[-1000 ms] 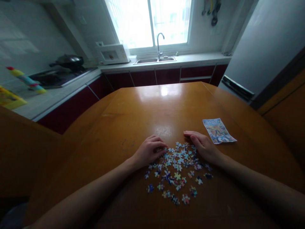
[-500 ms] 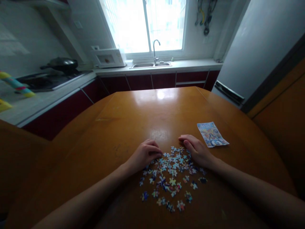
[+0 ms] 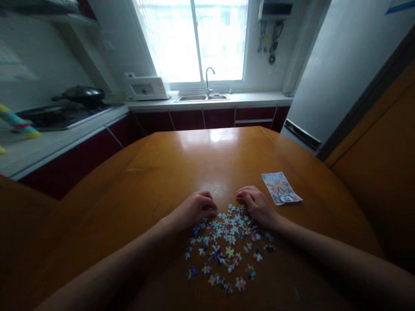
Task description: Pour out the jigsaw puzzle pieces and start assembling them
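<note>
A loose heap of small jigsaw puzzle pieces (image 3: 231, 230), mostly pale blue with some purple, green and red ones, is spread on the wooden table (image 3: 155, 172) in front of me. At the heap's upper left edge, my left hand (image 3: 198, 209) has its fingers curled into a pinch, with a bit of a bluish puzzle piece (image 3: 215, 209) showing at the fingertips. My right hand (image 3: 257, 205) rests at the upper right edge of the heap, its fingers bent and pressed together. Whatever may be under those fingers is hidden.
A creased printed picture sheet (image 3: 280, 188) lies to the right of my right hand. Beyond the table are a counter with a sink (image 3: 202, 98), a white microwave (image 3: 148, 88) and a stove with a dark pan (image 3: 82, 95). A fridge (image 3: 319, 82) stands at the right.
The view has tilted up slightly and shifted, so the scene sits lower and more to the left. Both hands stay at the heap's edges; the right hand's fingers look a little more drawn in.
</note>
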Tool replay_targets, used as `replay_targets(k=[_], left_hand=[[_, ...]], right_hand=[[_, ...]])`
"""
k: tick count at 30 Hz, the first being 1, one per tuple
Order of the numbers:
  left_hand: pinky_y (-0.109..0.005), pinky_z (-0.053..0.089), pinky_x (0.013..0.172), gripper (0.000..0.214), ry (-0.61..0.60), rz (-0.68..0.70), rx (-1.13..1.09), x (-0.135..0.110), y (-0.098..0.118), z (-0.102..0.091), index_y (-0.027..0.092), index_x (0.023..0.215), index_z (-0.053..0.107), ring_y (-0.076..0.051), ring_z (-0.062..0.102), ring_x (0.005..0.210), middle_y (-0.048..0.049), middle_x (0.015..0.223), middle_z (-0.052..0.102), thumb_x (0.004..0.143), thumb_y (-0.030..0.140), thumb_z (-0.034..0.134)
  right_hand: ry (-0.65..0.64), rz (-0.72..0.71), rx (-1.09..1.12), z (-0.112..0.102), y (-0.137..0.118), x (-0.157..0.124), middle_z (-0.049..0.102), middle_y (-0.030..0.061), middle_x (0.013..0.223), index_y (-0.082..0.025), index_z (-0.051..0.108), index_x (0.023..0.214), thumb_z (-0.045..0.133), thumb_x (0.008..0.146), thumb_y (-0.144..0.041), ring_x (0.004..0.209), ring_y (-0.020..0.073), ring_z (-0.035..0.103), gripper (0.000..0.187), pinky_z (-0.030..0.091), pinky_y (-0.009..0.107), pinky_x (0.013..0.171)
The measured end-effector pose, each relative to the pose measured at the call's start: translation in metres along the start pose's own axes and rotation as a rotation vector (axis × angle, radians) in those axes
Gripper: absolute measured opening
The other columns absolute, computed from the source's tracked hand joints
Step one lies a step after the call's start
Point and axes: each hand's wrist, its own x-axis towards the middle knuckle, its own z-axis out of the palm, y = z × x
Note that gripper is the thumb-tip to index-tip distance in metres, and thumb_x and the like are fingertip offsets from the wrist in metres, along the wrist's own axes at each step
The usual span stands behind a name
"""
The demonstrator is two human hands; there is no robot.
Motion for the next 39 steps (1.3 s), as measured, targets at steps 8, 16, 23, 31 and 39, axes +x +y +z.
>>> replay_targets(k=[8,16,23,31,39], left_hand=[[-0.026,0.048,0.070,0.016,0.057,0.026,-0.105,0.044,-0.030,-0.001,0.021,0.092,0.081,-0.016,0.064,0.077,-0.0062,0.085,0.069,0.088,0.031,0.069],[-0.027,0.051,0.072,0.025,0.285,-0.097,-0.236,0.054,-0.030,0.002,0.016,0.107,0.076,-0.016,0.064,0.078,-0.0083,0.093,0.075,0.088,0.025,0.063],[-0.028,0.049,0.071,0.017,0.330,-0.138,-0.139,0.044,-0.023,0.007,0.018,0.094,0.078,-0.017,0.063,0.078,-0.0066,0.087,0.072,0.088,0.028,0.066],[-0.032,0.047,0.078,0.009,0.251,-0.058,-0.026,0.044,-0.023,0.008,0.022,0.089,0.079,-0.019,0.060,0.084,-0.0052,0.085,0.070,0.084,0.026,0.073],[-0.032,0.046,0.076,0.008,0.292,-0.085,0.001,0.045,-0.020,0.011,0.021,0.085,0.079,-0.019,0.059,0.081,-0.0047,0.082,0.066,0.085,0.026,0.073]], right_hand=[[0.000,0.186,-0.096,0.023,0.004,0.060,0.078,0.0060,0.089,-0.021,0.077,0.085,0.059,0.088,-0.026,0.083,0.0207,0.069,0.018,0.048,0.029,0.074],[0.087,0.195,-0.027,0.033,0.017,0.085,0.077,0.0055,0.083,-0.018,0.077,0.090,0.053,0.086,-0.019,0.078,0.0184,0.071,0.024,0.050,0.026,0.071],[0.079,0.157,-0.053,0.031,0.017,0.076,0.078,0.0060,0.088,-0.020,0.077,0.088,0.058,0.084,-0.022,0.082,0.0203,0.070,0.019,0.051,0.030,0.077],[0.061,0.163,-0.051,0.030,0.015,0.076,0.078,0.0066,0.091,-0.020,0.078,0.088,0.058,0.085,-0.020,0.085,0.0206,0.071,0.019,0.051,0.030,0.080],[0.046,0.174,-0.106,0.030,0.011,0.076,0.079,0.0058,0.091,-0.021,0.078,0.087,0.060,0.085,-0.023,0.085,0.0203,0.071,0.018,0.050,0.029,0.079]])
